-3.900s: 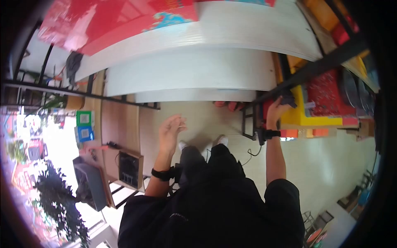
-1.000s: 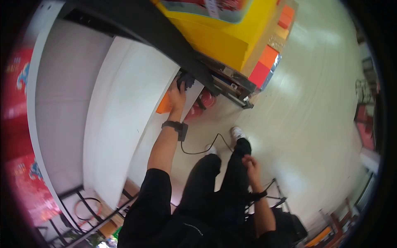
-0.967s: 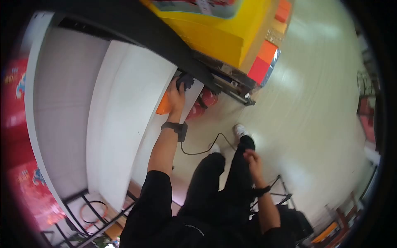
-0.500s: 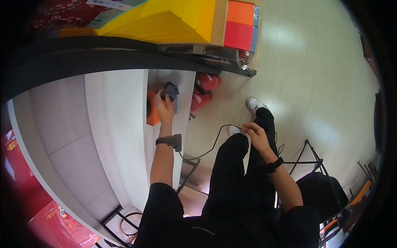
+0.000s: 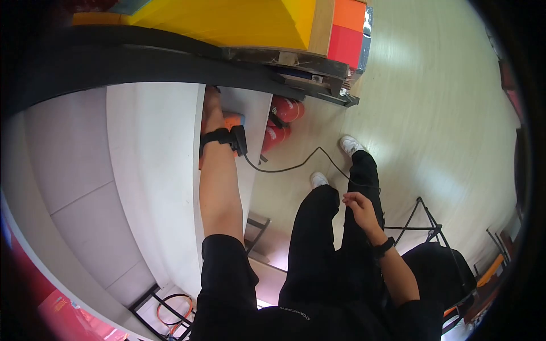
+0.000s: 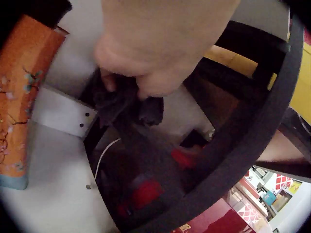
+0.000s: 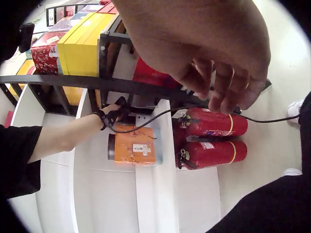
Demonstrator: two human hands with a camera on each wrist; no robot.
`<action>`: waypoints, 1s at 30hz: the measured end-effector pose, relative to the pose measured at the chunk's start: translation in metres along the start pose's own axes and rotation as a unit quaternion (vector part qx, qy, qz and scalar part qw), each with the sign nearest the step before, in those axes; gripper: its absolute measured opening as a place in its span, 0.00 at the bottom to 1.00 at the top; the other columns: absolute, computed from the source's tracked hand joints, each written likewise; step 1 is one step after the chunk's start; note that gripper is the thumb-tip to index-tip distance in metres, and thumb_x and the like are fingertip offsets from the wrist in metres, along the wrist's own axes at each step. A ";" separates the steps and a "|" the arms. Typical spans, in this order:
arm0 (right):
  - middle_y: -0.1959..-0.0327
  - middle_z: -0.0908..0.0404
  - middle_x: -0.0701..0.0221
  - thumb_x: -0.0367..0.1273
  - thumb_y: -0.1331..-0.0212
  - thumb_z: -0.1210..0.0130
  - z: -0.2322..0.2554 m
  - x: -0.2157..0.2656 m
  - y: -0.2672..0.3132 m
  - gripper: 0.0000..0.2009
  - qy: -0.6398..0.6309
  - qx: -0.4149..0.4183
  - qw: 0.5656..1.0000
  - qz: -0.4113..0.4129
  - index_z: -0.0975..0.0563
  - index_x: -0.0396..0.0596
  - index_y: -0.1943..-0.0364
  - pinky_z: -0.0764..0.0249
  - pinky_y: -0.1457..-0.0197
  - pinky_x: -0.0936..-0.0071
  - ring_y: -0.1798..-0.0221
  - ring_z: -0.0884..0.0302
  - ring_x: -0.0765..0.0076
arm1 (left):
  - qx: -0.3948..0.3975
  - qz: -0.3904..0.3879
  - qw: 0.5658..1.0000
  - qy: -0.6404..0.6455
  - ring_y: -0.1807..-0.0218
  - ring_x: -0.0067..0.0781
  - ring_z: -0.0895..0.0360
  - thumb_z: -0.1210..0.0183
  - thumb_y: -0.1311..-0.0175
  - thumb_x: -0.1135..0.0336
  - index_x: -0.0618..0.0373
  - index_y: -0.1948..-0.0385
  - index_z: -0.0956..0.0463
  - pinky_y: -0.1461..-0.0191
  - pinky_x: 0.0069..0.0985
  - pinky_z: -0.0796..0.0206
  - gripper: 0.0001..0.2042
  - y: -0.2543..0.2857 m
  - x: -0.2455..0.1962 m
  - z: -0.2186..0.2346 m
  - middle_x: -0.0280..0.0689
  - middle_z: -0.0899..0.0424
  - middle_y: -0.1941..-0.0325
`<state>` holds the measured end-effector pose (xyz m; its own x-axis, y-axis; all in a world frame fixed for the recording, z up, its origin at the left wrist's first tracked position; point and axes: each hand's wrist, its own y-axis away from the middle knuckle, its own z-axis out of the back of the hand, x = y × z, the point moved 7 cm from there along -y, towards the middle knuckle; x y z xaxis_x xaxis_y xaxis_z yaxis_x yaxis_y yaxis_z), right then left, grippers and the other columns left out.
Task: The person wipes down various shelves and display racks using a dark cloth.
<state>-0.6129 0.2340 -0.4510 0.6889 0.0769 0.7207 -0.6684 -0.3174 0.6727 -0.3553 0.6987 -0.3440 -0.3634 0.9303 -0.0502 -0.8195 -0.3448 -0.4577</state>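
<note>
My left hand (image 5: 212, 102) reaches into a white shelf, up against the black frame post. In the left wrist view its fingers grip a crumpled dark grey cloth (image 6: 116, 99) at the shelf's corner. An orange patterned box (image 7: 136, 145) stands on the same shelf, just beside that forearm. In the head view the wrist covers part of the box, and the cloth is hidden. My right hand (image 5: 361, 210) hangs in front of my thigh, its fingers loosely bent around nothing, as the right wrist view also shows.
Two red fire extinguishers (image 5: 287, 109) stand on the floor by the shelf. A yellow box (image 5: 227, 23) sits beyond the black metal frame (image 5: 142, 65). A black cable (image 5: 290, 169) runs from my left wrist. A black folding stool (image 5: 435, 267) is behind me at right.
My view has swung round from the wide shelf front to its end. My left hand, gripping the cloth, has gone deeper into the shelf, past the orange box. My right hand stays low.
</note>
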 end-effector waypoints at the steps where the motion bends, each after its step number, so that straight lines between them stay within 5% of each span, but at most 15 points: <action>1: 0.64 0.19 0.67 0.25 0.40 0.53 0.002 -0.004 0.004 0.10 -0.011 -0.006 1.000 -0.018 0.24 0.35 0.58 0.29 0.52 0.78 0.59 0.23 0.74 | -0.011 -0.017 0.999 -0.035 0.55 0.55 0.24 0.46 0.40 0.66 0.68 0.64 0.24 0.50 0.42 0.34 0.12 0.002 -0.001 -0.008 0.57 0.22 0.60; 5: 0.64 0.19 0.67 0.24 0.41 0.54 0.007 -0.022 0.012 0.11 0.007 0.003 0.999 -0.045 0.24 0.35 0.58 0.29 0.51 0.78 0.59 0.23 0.73 | -0.044 -0.035 0.997 -0.044 0.58 0.55 0.22 0.47 0.41 0.67 0.66 0.70 0.22 0.53 0.43 0.31 0.10 0.021 -0.020 0.000 0.57 0.20 0.65; 8: 0.65 0.19 0.67 0.23 0.41 0.55 -0.003 -0.011 0.014 0.11 0.030 0.021 0.999 -0.018 0.24 0.35 0.58 0.29 0.51 0.78 0.59 0.23 0.73 | 0.055 0.063 0.983 0.166 0.58 0.55 0.22 0.44 0.44 0.69 0.66 0.69 0.22 0.54 0.44 0.31 0.08 0.017 -0.045 0.020 0.55 0.20 0.63; 11: 0.65 0.20 0.67 0.23 0.42 0.56 -0.008 0.000 0.018 0.11 0.050 0.025 0.998 -0.020 0.24 0.35 0.58 0.29 0.52 0.78 0.59 0.23 0.74 | 0.184 0.070 0.967 0.160 0.53 0.54 0.24 0.43 0.45 0.70 0.66 0.62 0.21 0.49 0.39 0.32 0.12 0.030 -0.048 0.006 0.53 0.20 0.57; 14: 0.66 0.20 0.67 0.22 0.43 0.56 -0.012 0.002 0.020 0.11 0.052 0.026 0.998 -0.020 0.24 0.35 0.58 0.29 0.52 0.78 0.60 0.24 0.74 | 0.085 0.026 0.966 0.242 0.55 0.53 0.22 0.42 0.46 0.68 0.67 0.63 0.20 0.51 0.39 0.32 0.12 0.041 -0.055 0.024 0.52 0.20 0.59; 17: 0.66 0.20 0.67 0.22 0.43 0.55 -0.013 0.004 0.025 0.11 0.058 0.030 0.998 -0.015 0.24 0.35 0.59 0.29 0.52 0.78 0.60 0.24 0.74 | 0.100 0.066 0.955 0.271 0.58 0.54 0.22 0.40 0.47 0.68 0.66 0.62 0.21 0.52 0.39 0.31 0.13 0.054 -0.061 0.036 0.52 0.19 0.61; 20: 0.66 0.20 0.67 0.22 0.43 0.55 -0.017 0.013 0.026 0.11 0.060 0.036 0.998 -0.004 0.24 0.35 0.59 0.29 0.53 0.78 0.60 0.23 0.74 | 0.225 0.112 0.935 0.248 0.57 0.56 0.23 0.41 0.44 0.68 0.63 0.61 0.20 0.51 0.40 0.32 0.11 0.064 -0.055 0.036 0.52 0.20 0.61; 23: 0.66 0.20 0.68 0.23 0.42 0.54 -0.021 0.024 0.027 0.10 0.058 0.041 0.997 0.006 0.24 0.35 0.59 0.29 0.53 0.78 0.60 0.23 0.74 | 0.318 0.233 0.857 0.330 0.61 0.55 0.22 0.43 0.41 0.66 0.66 0.61 0.21 0.52 0.40 0.31 0.12 0.099 -0.026 0.018 0.53 0.20 0.60; 26: 0.66 0.20 0.68 0.23 0.42 0.54 -0.024 0.042 0.027 0.10 0.056 0.043 0.997 0.003 0.24 0.35 0.59 0.29 0.53 0.78 0.60 0.23 0.74 | 0.170 0.438 0.756 0.456 0.65 0.55 0.22 0.45 0.38 0.64 0.69 0.59 0.24 0.53 0.40 0.31 0.15 0.104 -0.010 0.035 0.56 0.20 0.60; 29: 0.65 0.20 0.68 0.23 0.41 0.54 -0.018 0.046 0.025 0.10 0.052 0.045 0.998 0.008 0.24 0.35 0.59 0.29 0.52 0.77 0.59 0.23 0.74 | 0.155 0.427 0.736 0.501 0.63 0.39 0.20 0.47 0.35 0.62 0.68 0.54 0.26 0.58 0.32 0.29 0.16 0.085 -0.019 0.024 0.46 0.20 0.58; 30: 0.65 0.20 0.68 0.23 0.41 0.54 -0.016 0.043 0.023 0.10 0.050 0.045 0.998 0.013 0.24 0.35 0.58 0.29 0.52 0.77 0.59 0.23 0.74 | 0.121 0.315 0.830 0.444 0.63 0.43 0.21 0.47 0.35 0.63 0.68 0.53 0.26 0.57 0.34 0.30 0.16 0.071 -0.023 0.021 0.47 0.20 0.58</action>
<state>-0.6030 0.2453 -0.4014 0.6369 0.1594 0.7542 -0.6549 -0.4042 0.6385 -0.4143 0.6499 -0.3571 -0.3714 0.2436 -0.8959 -0.6944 -0.7134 0.0938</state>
